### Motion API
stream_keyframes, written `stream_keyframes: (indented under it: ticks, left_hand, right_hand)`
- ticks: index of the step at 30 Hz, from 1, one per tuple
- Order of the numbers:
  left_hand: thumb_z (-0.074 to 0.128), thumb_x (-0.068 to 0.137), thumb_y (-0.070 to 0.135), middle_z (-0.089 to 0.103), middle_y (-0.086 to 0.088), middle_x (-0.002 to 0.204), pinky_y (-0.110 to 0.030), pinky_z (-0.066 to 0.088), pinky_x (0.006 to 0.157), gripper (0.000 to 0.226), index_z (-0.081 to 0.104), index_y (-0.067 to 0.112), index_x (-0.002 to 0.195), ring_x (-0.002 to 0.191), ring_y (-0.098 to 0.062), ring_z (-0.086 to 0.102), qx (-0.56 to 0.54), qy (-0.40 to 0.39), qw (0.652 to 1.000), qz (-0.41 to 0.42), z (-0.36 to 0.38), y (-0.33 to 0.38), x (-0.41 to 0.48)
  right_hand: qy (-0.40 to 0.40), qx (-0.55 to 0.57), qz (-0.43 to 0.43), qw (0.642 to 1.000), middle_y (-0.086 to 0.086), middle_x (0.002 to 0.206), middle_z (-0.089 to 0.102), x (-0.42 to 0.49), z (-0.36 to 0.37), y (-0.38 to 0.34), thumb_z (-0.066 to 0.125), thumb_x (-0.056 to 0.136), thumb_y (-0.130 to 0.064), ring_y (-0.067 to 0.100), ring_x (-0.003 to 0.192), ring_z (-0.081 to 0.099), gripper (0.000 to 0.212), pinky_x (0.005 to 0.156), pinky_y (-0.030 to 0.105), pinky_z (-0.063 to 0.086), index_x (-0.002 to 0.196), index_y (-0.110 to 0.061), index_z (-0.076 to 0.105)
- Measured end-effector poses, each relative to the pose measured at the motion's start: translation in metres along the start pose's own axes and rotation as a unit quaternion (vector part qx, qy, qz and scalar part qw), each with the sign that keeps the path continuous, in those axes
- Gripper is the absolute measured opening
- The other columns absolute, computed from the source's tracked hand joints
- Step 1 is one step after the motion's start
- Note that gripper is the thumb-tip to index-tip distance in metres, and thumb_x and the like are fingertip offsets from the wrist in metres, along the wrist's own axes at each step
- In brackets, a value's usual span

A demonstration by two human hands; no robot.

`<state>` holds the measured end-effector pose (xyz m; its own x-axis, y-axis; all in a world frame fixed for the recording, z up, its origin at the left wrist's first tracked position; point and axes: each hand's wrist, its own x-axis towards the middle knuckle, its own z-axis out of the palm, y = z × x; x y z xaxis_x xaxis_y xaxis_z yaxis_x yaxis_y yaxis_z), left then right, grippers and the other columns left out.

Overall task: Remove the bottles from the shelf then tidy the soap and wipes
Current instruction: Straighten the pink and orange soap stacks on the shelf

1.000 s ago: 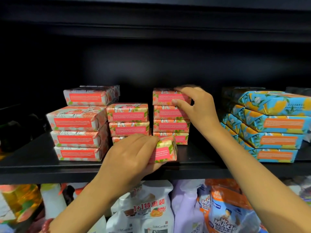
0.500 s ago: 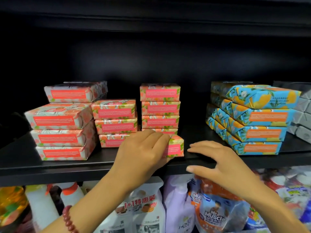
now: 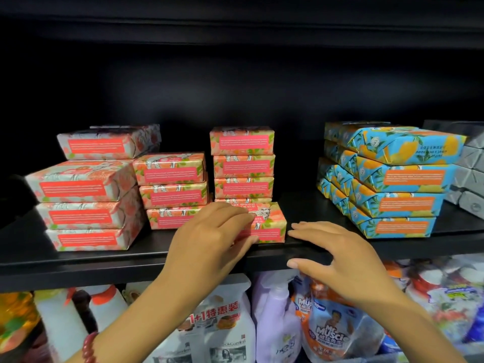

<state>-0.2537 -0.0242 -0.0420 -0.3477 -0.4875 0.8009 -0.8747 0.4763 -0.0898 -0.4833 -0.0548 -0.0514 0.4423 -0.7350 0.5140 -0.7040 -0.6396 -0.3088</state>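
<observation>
**Head-worn camera faces a dark shelf [image 3: 78,263] at close range.**
The wide-angle view (the only one) looks forward and slightly down; the shelf's front edge crosses the lower third from left to right, and its black back panel [image 3: 235,87] fills the upper half.

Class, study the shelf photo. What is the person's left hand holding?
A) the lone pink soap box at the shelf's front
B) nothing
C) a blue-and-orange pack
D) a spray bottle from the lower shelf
A: the left hand grips the lone pink soap box at the front of the shelf; the right hand is open beside it.
</observation>
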Motion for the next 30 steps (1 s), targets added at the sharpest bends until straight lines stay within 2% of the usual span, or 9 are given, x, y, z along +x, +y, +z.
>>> stream_keyframes:
  ticks: [4, 7, 11, 14, 18, 21, 24, 27, 30]
  left_hand:
    - [0.058, 0.084, 0.035, 0.071, 0.0, 0.093, -0.034, 0.056, 0.069, 0.033, 0.073, 0.01, 0.097, 0.088, -0.022, 0.065, -0.003, -0.002, 1.0, -0.018, 0.001, -0.003, 0.003]
    - [0.055, 0.083, 0.035, 0.072, -0.001, 0.094, -0.034, 0.057, 0.072, 0.034, 0.073, 0.009, 0.097, 0.088, -0.022, 0.067, -0.019, -0.012, 0.999, -0.028, 0.001, -0.004, 0.003]
    - [0.067, 0.075, 0.029, 0.073, -0.001, 0.09, -0.034, 0.058, 0.07, 0.027, 0.073, 0.009, 0.093, 0.085, -0.022, 0.069, -0.031, -0.014, 0.998, -0.048, 0.001, -0.002, 0.006]
    - [0.065, 0.077, 0.03, 0.072, 0.0, 0.089, -0.034, 0.058, 0.066, 0.027, 0.073, 0.01, 0.093, 0.085, -0.022, 0.069, -0.023, -0.024, 0.998, -0.059, 0.002, -0.001, 0.007]
    - [0.079, 0.074, 0.02, 0.072, 0.0, 0.091, -0.037, 0.058, 0.064, 0.024, 0.072, 0.011, 0.095, 0.086, -0.023, 0.068, -0.025, -0.042, 0.995, -0.084, 0.003, -0.002, 0.007]
    - [0.072, 0.078, 0.026, 0.072, 0.001, 0.092, -0.036, 0.058, 0.066, 0.024, 0.072, 0.012, 0.097, 0.088, -0.022, 0.067, -0.026, -0.046, 0.995, -0.082, 0.003, -0.001, 0.008]
    - [0.057, 0.084, 0.04, 0.07, 0.001, 0.105, -0.031, 0.054, 0.081, 0.037, 0.069, 0.014, 0.107, 0.1, -0.018, 0.064, -0.019, -0.048, 0.995, -0.082, -0.003, -0.002, -0.002]
    - [0.053, 0.087, 0.047, 0.067, 0.001, 0.114, -0.022, 0.041, 0.091, 0.045, 0.068, 0.013, 0.112, 0.107, -0.014, 0.057, -0.027, -0.009, 0.994, -0.108, -0.017, -0.008, -0.021]
    - [0.051, 0.086, 0.052, 0.069, 0.001, 0.107, -0.02, 0.04, 0.088, 0.048, 0.07, 0.012, 0.106, 0.101, -0.011, 0.056, -0.022, 0.019, 0.988, -0.151, -0.031, -0.021, -0.044]
  right_hand:
    - [-0.003, 0.001, 0.002, 1.0, -0.033, 0.121, 0.044, 0.0, 0.0, 0.0, 0.05, 0.067, -0.071, -0.01, 0.118, 0.036, 0.065, 0.093, 0.008, 0.024, 0.121, -0.037, 0.061]
    - [-0.005, -0.001, 0.007, 1.0, -0.033, 0.121, 0.042, 0.0, 0.001, 0.0, 0.052, 0.068, -0.065, -0.011, 0.118, 0.035, 0.061, 0.093, 0.008, 0.023, 0.122, -0.038, 0.06]
    - [0.012, 0.001, 0.001, 1.0, -0.034, 0.117, 0.045, -0.001, 0.002, -0.001, 0.046, 0.066, -0.072, -0.012, 0.113, 0.038, 0.065, 0.09, 0.004, 0.022, 0.117, -0.036, 0.064]
    - [0.015, 0.005, 0.003, 1.0, -0.035, 0.116, 0.044, -0.001, 0.001, -0.002, 0.049, 0.066, -0.07, -0.016, 0.113, 0.034, 0.063, 0.088, 0.003, 0.023, 0.117, -0.036, 0.064]
    - [0.023, 0.0, -0.001, 1.0, -0.038, 0.116, 0.043, -0.001, 0.0, -0.002, 0.045, 0.066, -0.072, -0.016, 0.113, 0.034, 0.064, 0.088, 0.003, 0.025, 0.116, -0.037, 0.065]
    - [0.021, 0.001, -0.003, 1.0, -0.037, 0.116, 0.044, -0.001, -0.001, -0.003, 0.044, 0.065, -0.073, -0.016, 0.114, 0.034, 0.065, 0.089, 0.005, 0.027, 0.116, -0.037, 0.064]
    - [0.018, 0.028, -0.005, 0.999, -0.036, 0.113, 0.049, 0.0, -0.005, -0.005, 0.047, 0.065, -0.073, -0.013, 0.113, 0.042, 0.064, 0.09, 0.007, 0.034, 0.114, -0.036, 0.065]
    - [0.089, 0.087, -0.022, 0.992, -0.029, 0.107, 0.059, 0.007, -0.01, -0.021, 0.056, 0.072, -0.06, -0.013, 0.105, 0.051, 0.047, 0.086, 0.0, 0.034, 0.105, -0.029, 0.069]
    - [0.17, 0.114, -0.069, 0.976, -0.02, 0.105, 0.063, 0.025, -0.012, -0.05, 0.065, 0.078, -0.039, -0.01, 0.103, 0.054, 0.031, 0.086, 0.002, 0.035, 0.105, -0.024, 0.069]
